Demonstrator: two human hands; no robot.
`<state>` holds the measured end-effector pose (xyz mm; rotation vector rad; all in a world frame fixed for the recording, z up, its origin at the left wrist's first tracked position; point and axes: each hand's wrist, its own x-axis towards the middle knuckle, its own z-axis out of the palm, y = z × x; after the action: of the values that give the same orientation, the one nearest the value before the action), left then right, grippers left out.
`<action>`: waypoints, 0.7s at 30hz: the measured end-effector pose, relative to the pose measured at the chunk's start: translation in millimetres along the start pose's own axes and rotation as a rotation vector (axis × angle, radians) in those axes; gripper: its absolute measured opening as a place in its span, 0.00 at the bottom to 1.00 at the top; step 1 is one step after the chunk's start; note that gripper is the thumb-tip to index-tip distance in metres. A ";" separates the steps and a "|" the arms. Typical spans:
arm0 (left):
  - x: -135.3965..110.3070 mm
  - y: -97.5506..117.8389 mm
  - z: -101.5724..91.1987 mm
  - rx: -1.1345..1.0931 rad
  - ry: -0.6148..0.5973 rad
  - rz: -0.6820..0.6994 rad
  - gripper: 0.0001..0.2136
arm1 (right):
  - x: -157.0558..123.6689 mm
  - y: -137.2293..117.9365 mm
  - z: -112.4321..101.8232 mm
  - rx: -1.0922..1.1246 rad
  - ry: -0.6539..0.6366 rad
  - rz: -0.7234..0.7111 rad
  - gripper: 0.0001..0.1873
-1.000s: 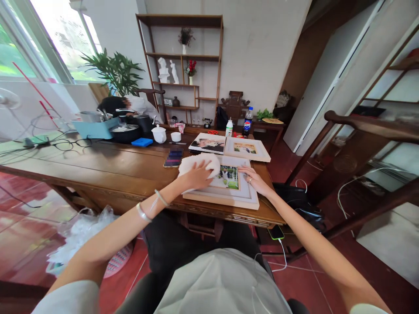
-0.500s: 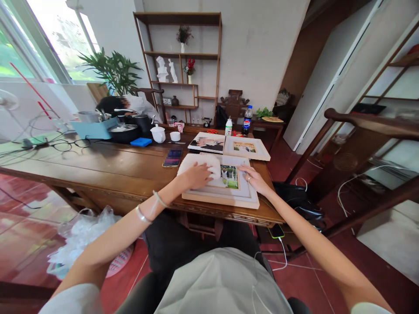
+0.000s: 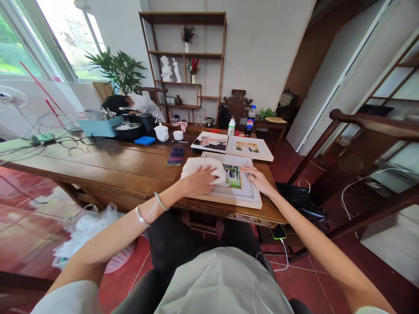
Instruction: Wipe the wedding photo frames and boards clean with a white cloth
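A pale wooden picture frame (image 3: 240,198) holding a photo lies flat at the near right end of the long wooden table (image 3: 108,168). My left hand (image 3: 199,181) presses a white cloth (image 3: 203,167) onto the frame's left half, fingers curled over the cloth. My right hand (image 3: 258,178) rests flat on the frame's right border, fingers stretched out, a ring on one finger. Two bracelets circle my left wrist.
Behind the frame lie a second framed photo (image 3: 250,148), a dark photo print (image 3: 209,142) and a phone (image 3: 176,156). Further back stand a white teapot (image 3: 161,132), cup, glue bottle and cola bottle (image 3: 250,120). A wooden chair (image 3: 363,174) stands at right; a plastic bag (image 3: 88,226) lies on the floor at left.
My left hand with the cloth has slid slightly right and toward me across the frame. My right hand stays on the right border. The camera view shifted a little.
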<state>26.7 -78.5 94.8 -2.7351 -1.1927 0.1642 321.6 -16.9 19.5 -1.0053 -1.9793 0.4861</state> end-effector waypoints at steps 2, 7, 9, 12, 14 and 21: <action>19.9 -15.7 4.6 -0.002 0.013 -0.032 0.17 | 0.1 0.2 -0.8 0.003 0.000 -0.012 0.20; 61.8 -44.3 15.0 0.006 0.157 -0.172 0.20 | 0.2 0.1 -1.4 0.001 0.006 -0.038 0.20; 71.7 -48.4 17.2 0.016 0.186 -0.200 0.20 | 0.3 0.5 -0.6 -0.007 0.007 -0.037 0.21; 77.6 -47.4 16.4 0.038 0.165 -0.203 0.19 | 0.4 1.2 0.7 -0.023 0.012 -0.030 0.21; 77.1 -44.0 12.9 0.040 0.126 -0.199 0.19 | 0.4 1.3 0.8 -0.032 0.010 -0.029 0.21; 60.2 -27.2 -15.0 -0.024 -0.112 -0.169 0.20 | 0.8 -0.4 -0.6 -0.042 -0.008 -0.021 0.22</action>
<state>50.3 -17.5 112.1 -2.6597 -1.4579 0.2878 321.7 -16.5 20.6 -1.0086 -2.0128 0.4393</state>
